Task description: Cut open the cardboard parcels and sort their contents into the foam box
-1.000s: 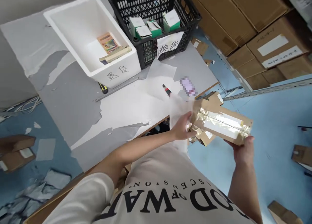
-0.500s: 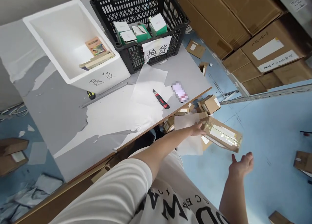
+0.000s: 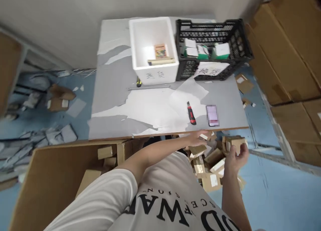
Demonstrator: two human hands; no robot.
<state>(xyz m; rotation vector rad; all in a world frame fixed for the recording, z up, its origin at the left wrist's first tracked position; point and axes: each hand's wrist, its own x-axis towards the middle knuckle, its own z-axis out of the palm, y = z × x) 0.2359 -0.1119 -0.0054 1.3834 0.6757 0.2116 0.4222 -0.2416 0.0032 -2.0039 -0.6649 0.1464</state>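
- Hanging over the pile of small cardboard boxes [image 3: 199, 164], your left hand [image 3: 197, 139] looks a bit blurry, with its fingers stretched out and free.
- Your right hand [image 3: 235, 159] is loose and free too, with its thumb up and its fingers a little bent.
- One brown box [image 3: 234, 141] sits just behind your right hand; I cannot tell if they touch.
- The pile lies on the blue floor [image 3: 265, 194], by the front edge of the table [image 3: 112, 97].
- On the table, a red and black box cutter [image 3: 191, 114] lies near a blurred-out phone [image 3: 212, 116].
- Behind them, a white foam box [image 3: 163, 78] with books [image 3: 160, 51] inside stands beside a black plastic crate [image 3: 186, 70].
- To your left, a big open carton [image 3: 57, 177] holds more little boxes [image 3: 104, 153].
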